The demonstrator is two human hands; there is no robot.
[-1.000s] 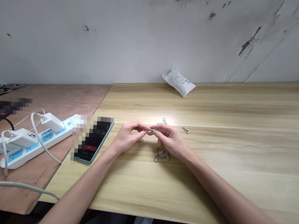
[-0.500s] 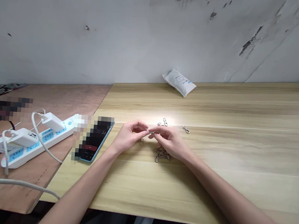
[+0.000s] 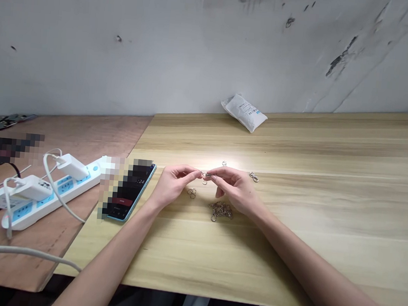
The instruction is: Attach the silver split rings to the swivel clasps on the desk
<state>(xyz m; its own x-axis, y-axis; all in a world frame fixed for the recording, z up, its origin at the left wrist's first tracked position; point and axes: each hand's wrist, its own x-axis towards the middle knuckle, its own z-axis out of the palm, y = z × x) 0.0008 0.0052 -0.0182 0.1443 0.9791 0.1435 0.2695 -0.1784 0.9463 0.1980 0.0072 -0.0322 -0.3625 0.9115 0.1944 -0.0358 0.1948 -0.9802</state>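
In the head view, my left hand [image 3: 177, 185] pinches a small metal key ring [image 3: 204, 175] between thumb and forefinger. Thumb and fingers of my right hand [image 3: 235, 186] are closed on a small swivel clasp [image 3: 209, 175], which meets the ring. Fingertips partly cover both pieces. Several loose rings [image 3: 191, 193] lie beside my left hand, and another ring [image 3: 205, 182] shows just under the fingertips. Below my right hand sits a pile of metal swivel clasps [image 3: 220, 211]. A clasp with a ring [image 3: 253, 177] lies to its right; another metal piece [image 3: 224, 164] is partly hidden behind it.
A phone [image 3: 129, 191] lies left of my hands on the wooden table [image 3: 312, 181]. Farther left, a white power strip [image 3: 53, 194] carries plugged chargers and cables. A white plastic packet [image 3: 245, 112] lies at the back near the wall [image 3: 184, 51].
My fingertips have drawn slightly apart and up, so the ring and clasp between them now show. The loose rings by my left hand are more exposed. The pile has stayed put.
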